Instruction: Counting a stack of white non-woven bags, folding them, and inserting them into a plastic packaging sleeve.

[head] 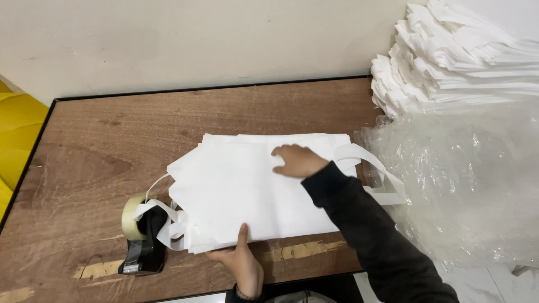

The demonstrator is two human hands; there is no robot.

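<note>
A flat stack of white fabric bags (pixel 236 185) with loop handles lies in the middle of the brown wooden table (pixel 90 146). My right hand (pixel 297 160), in a dark sleeve, presses palm-down on top of the stack near its far right. My left hand (pixel 242 264) grips the stack's near edge, thumb on top and fingers underneath. Some handles stick out at the left and right sides of the stack.
A black tape dispenser with a roll of clear tape (pixel 140 238) stands at the stack's left, touching a handle. A tall pile of folded white bags (pixel 460 56) sits at the back right, above crumpled clear plastic sheeting (pixel 466 185). Something yellow (pixel 17 134) shows at the left edge.
</note>
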